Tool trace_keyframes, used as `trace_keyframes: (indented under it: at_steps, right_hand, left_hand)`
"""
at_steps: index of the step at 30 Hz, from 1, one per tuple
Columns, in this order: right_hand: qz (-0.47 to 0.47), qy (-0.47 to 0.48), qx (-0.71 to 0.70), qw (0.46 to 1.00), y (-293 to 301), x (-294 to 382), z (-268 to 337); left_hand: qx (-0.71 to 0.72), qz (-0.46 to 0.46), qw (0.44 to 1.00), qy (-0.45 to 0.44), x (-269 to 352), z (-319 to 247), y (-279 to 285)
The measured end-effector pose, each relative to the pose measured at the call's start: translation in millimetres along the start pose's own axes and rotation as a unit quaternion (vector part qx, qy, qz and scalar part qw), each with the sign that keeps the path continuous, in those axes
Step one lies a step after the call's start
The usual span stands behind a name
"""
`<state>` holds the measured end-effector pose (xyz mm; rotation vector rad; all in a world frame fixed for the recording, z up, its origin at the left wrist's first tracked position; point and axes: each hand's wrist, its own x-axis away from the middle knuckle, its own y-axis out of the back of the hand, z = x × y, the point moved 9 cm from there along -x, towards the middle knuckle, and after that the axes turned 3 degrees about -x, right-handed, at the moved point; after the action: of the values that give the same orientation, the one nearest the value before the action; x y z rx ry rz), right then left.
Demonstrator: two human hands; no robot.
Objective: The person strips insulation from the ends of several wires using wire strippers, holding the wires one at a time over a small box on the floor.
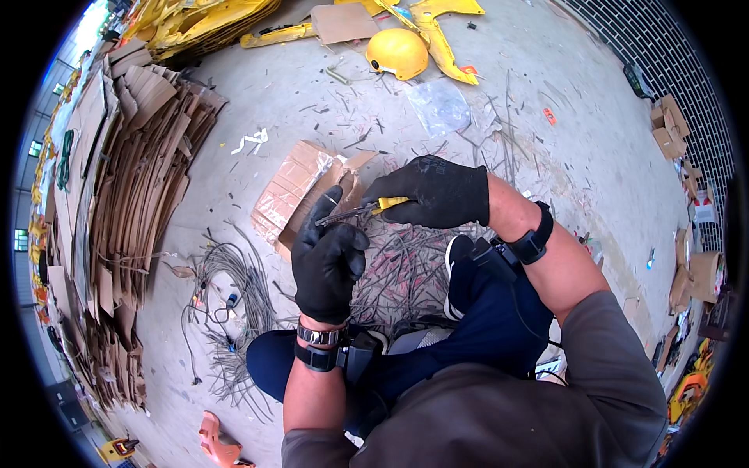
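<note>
My right hand (433, 190), in a black glove, grips a yellow-handled cutting tool (391, 202), probably a utility knife. Its dark, narrow front part reaches left, across the gap between thumb and forefinger of my left hand (327, 266). That hand is also black-gloved, with its thumb raised and the other fingers curled; whether something thin is held in them I cannot tell. Just beyond both hands lies a taped cardboard box (292, 193), its flaps partly behind my fingers. Under my hands, many short cut pieces of grey cable (404, 269) and some red bits cover the floor.
Left of my knee lies a tangled coil of grey cables (251, 286). A tall stack of flattened cardboard (146, 169) stands farther left. Ahead are a yellow helmet-shaped shell (398, 54), yellow plastic panels (205, 23) and a clear plastic bag (439, 108). An orange plastic part (216, 439) lies behind left.
</note>
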<state>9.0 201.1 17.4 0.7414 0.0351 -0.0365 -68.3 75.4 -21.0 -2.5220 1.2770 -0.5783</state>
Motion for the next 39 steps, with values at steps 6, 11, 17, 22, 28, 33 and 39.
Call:
trace_keyframes:
  at_steps: [6,11,17,22,28,33,39]
  right_hand:
    - [0.011,-0.005,-0.015,1.0,-0.6,-0.7,1.4]
    - [0.036,-0.013,-0.02,0.999,-3.3,-0.3,-1.6]
    - [0.011,0.005,0.004,1.0,-3.7,1.3,-1.1]
    - [-0.004,0.01,0.019,1.0,-0.8,1.7,1.3]
    - [-0.024,-0.016,0.01,1.0,6.1,-0.1,-4.3]
    - [-0.039,-0.03,0.022,0.999,8.1,-0.1,-12.6]
    - [-0.03,-0.033,0.019,0.999,5.4,0.2,-12.3]
  left_hand:
    - [0.008,-0.024,1.0,0.006,-0.4,1.9,1.4]
    - [-0.041,-0.037,0.998,0.005,-0.6,0.6,4.0]
    - [-0.05,-0.02,0.998,0.016,-0.7,2.7,-0.3]
    - [-0.039,-0.024,0.999,0.015,-1.1,5.0,2.4]
    - [-0.016,-0.043,0.999,-0.009,-1.5,5.6,4.9]
    - [-0.018,-0.106,0.994,0.023,-2.8,18.1,14.7]
    - [-0.081,-0.124,0.988,0.047,4.7,13.6,11.7]
